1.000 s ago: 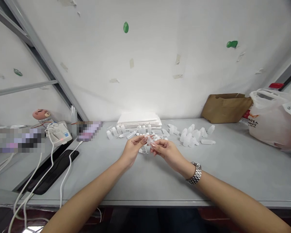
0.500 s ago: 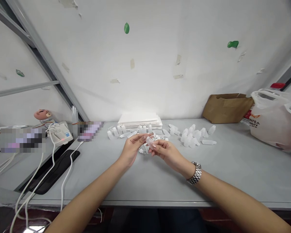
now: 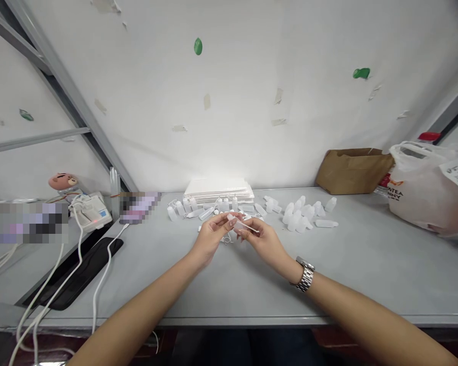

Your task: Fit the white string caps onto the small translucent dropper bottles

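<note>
Between my two hands is a small translucent white bottle (image 3: 239,226), with a thin white strip running from it toward the right. My left hand (image 3: 210,235) pinches its upper left end. My right hand (image 3: 265,243), below a metal watch, closes its fingers round the other end. Just behind my hands, several small bottles (image 3: 226,204) and white caps with loops lie or stand on the grey table (image 3: 229,290). Another group of translucent bottles (image 3: 299,216) lies to the right of my hands.
A stack of white sheets (image 3: 218,190) rests against the wall. At the right are a brown paper bag (image 3: 353,172) and a white plastic bag (image 3: 423,190). A black phone-like slab (image 3: 80,274), white cables and a white device (image 3: 91,212) occupy the left.
The bottle has turned between my fingers, and a thin white strip now shows over my right hand. Both hands stay close together. The whole view has shifted slightly.
</note>
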`<action>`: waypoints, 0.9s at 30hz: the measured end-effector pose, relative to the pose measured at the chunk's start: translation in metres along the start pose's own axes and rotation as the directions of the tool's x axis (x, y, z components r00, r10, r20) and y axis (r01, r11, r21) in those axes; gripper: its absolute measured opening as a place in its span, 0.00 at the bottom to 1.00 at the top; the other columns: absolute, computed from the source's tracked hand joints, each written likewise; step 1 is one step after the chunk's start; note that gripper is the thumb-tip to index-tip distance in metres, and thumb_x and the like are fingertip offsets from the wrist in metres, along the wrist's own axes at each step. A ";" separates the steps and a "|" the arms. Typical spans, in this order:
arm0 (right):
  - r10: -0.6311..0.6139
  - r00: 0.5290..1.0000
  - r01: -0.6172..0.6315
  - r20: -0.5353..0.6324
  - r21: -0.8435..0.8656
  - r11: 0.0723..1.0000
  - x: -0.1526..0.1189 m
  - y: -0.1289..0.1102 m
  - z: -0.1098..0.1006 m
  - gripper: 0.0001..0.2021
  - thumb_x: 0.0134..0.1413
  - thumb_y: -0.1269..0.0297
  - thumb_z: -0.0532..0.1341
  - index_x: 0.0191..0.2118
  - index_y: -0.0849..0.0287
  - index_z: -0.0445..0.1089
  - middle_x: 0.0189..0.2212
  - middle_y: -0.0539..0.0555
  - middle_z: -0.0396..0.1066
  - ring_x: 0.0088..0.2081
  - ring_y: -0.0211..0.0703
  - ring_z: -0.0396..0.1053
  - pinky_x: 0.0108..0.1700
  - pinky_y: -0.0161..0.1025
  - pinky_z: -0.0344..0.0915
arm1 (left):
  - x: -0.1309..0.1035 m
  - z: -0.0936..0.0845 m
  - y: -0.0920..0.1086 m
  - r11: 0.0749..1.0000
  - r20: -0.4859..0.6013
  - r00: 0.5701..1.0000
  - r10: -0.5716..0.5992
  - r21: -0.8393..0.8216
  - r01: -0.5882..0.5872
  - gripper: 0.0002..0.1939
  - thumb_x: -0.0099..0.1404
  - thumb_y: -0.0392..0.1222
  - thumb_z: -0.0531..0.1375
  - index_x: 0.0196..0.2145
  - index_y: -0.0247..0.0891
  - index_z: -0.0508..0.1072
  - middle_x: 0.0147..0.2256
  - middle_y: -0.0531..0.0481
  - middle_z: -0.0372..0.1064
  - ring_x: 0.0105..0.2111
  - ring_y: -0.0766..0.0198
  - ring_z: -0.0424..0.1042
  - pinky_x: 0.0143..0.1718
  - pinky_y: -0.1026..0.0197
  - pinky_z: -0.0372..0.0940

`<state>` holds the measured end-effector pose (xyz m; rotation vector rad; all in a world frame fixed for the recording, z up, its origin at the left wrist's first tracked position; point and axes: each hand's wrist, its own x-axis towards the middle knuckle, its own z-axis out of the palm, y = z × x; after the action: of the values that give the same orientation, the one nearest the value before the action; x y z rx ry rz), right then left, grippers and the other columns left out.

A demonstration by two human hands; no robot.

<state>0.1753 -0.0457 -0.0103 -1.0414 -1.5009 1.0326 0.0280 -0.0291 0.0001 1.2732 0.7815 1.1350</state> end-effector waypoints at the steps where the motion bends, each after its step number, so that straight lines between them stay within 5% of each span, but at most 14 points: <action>1: -0.013 1.000 0.013 -0.002 0.017 1.000 0.001 -0.001 -0.001 0.11 0.48 0.56 0.60 0.30 0.59 0.66 0.26 0.51 0.69 0.30 0.39 0.67 0.34 0.38 0.63 | -0.001 0.001 0.002 1.000 0.012 1.000 0.009 0.001 -0.009 0.18 0.54 0.46 0.61 0.43 0.37 0.71 0.44 0.43 0.70 0.45 0.55 0.67 0.47 0.55 0.60; 5: -0.006 0.998 -0.002 0.069 0.115 0.993 0.002 -0.010 -0.004 0.12 0.50 0.55 0.59 0.32 0.60 0.67 0.29 0.52 0.70 0.30 0.39 0.68 0.36 0.39 0.65 | -0.003 0.003 0.008 0.999 0.020 0.999 0.031 0.012 -0.032 0.24 0.52 0.45 0.63 0.47 0.39 0.69 0.45 0.43 0.70 0.47 0.53 0.66 0.48 0.53 0.59; 10: 0.000 0.986 -0.010 0.167 0.060 0.998 0.000 -0.011 -0.003 0.12 0.54 0.56 0.54 0.34 0.59 0.68 0.27 0.51 0.70 0.31 0.38 0.68 0.38 0.38 0.65 | -0.001 -0.001 0.009 0.999 -0.057 0.998 -0.002 0.038 0.004 0.17 0.51 0.47 0.63 0.37 0.37 0.75 0.44 0.43 0.71 0.47 0.52 0.67 0.49 0.52 0.59; 16: -0.054 0.998 0.051 -0.036 -0.071 0.996 0.003 -0.002 -0.007 0.14 0.53 0.53 0.55 0.39 0.57 0.66 0.31 0.52 0.68 0.31 0.39 0.66 0.34 0.38 0.64 | -0.002 0.000 0.009 0.991 -0.094 0.991 0.094 0.101 -0.085 0.18 0.54 0.45 0.61 0.42 0.37 0.72 0.45 0.45 0.70 0.46 0.55 0.67 0.50 0.53 0.59; 20: -0.182 0.966 0.156 -0.184 -0.149 0.977 0.004 -0.007 -0.014 0.13 0.52 0.56 0.58 0.41 0.56 0.64 0.32 0.51 0.65 0.34 0.39 0.64 0.37 0.38 0.63 | -0.004 0.002 0.005 0.975 -0.084 0.988 0.128 0.193 -0.109 0.18 0.54 0.45 0.60 0.44 0.40 0.72 0.43 0.48 0.70 0.45 0.58 0.67 0.49 0.55 0.60; 27: -0.290 0.956 0.264 -0.033 -0.331 0.906 0.000 -0.013 -0.015 0.08 0.58 0.62 0.53 0.32 0.57 0.66 0.28 0.51 0.66 0.30 0.38 0.63 0.33 0.36 0.60 | -0.004 0.000 0.001 0.983 -0.070 0.995 0.074 0.173 -0.061 0.21 0.53 0.41 0.61 0.47 0.42 0.69 0.31 0.54 0.68 0.37 0.64 0.71 0.44 0.59 0.64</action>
<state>0.1889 -0.0471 0.0041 -1.0411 -1.7299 0.5468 0.0268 -0.0330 0.0005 1.4146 0.9138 1.1968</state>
